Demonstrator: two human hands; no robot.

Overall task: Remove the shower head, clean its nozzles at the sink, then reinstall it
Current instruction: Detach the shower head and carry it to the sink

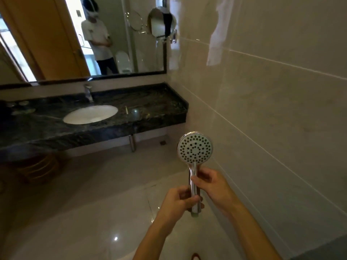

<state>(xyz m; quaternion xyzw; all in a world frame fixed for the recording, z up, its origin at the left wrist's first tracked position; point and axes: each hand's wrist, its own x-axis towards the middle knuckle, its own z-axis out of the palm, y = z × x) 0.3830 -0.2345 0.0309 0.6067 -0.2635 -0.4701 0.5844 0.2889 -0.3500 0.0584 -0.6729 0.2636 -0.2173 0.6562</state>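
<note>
Shower head (195,148) detached, upright; left hand (175,201) and right hand (210,182) fingers curled round handle. Carry to sink (90,114), nozzles facing up.

one shower head (195,148), two hands, one sink (90,114), one faucet (88,92)

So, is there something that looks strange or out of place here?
Only one thing: the shower head has no hose at its lower end, and both hands hold its handle away from the sink. This fits the cleaning task.
</note>
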